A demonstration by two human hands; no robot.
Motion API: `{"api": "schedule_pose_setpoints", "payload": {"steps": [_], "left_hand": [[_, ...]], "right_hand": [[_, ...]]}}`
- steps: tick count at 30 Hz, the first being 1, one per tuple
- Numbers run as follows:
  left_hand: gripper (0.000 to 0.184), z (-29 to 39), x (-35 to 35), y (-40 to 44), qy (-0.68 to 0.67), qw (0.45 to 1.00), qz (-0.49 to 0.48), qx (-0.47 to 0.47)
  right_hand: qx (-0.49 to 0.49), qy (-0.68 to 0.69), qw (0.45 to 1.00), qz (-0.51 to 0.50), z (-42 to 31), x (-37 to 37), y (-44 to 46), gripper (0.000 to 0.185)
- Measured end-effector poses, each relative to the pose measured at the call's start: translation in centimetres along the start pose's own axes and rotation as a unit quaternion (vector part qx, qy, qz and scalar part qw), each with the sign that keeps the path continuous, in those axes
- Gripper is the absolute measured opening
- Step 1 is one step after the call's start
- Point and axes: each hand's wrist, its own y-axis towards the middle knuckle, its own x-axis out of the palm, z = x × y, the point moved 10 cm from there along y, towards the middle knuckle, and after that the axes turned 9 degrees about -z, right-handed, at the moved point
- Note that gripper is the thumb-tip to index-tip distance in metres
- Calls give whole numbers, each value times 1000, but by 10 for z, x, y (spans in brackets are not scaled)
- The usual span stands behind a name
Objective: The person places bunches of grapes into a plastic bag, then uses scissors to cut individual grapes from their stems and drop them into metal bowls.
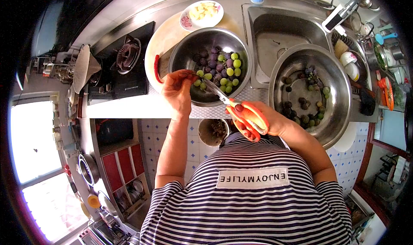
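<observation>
Scissors with orange handles [254, 121] are held in my right hand [266, 118], their blades pointing up and left over a steel bowl [180, 45]. Green and purple grapes [220, 68] lie in this bowl. At its lower left rim, my left hand [177, 90] is pinched near the blade tips; what its fingers hold is too small to make out. To the right, a larger steel basin [342, 120] contains scattered dark and green grapes [310, 75], partly on stems.
Behind the bowl, a plate [186, 24] of pale cut pieces stands on a round board [161, 43]. The sink [267, 38] is at the back right, a gas stove [129, 58] at the left. Below the counter edge is a bin [206, 135].
</observation>
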Motion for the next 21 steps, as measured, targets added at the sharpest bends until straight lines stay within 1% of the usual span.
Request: {"api": "schedule_pose_setpoints", "payload": {"steps": [4,6,7,9,13,15,18,19,21], "left_hand": [[12,-8,-3,0,-15,1000,-1,-15],[12,-8,-3,0,-17,1000,2,-22],[12,-9,-4,0,-20,999,6,-28],[12,-12,-5,1,-27,999,3,-27],[12,-21,-8,3,-66,997,-7,-26],[12,-21,-9,5,-84,996,-9,-24],[13,-23,-13,8,-110,993,-20,-29],[13,-25,-13,9,-119,992,-29,-36],[13,-24,-13,10,-125,991,-41,-35]], "right_hand": [[-28,-32,999,14,-3,-3,2,25],[5,-75,997,33,-1,-2,0,23],[5,-74,997,33,2,-3,0,23],[-35,-74,995,50,-1,-7,1,22],[-26,-73,994,71,-2,-6,-1,21],[-20,-138,988,73,-6,-5,-4,20],[-26,-106,992,64,-4,-7,-5,22],[-31,-26,998,51,-1,-7,-3,25],[-27,-14,999,40,-8,2,-4,28]]}}
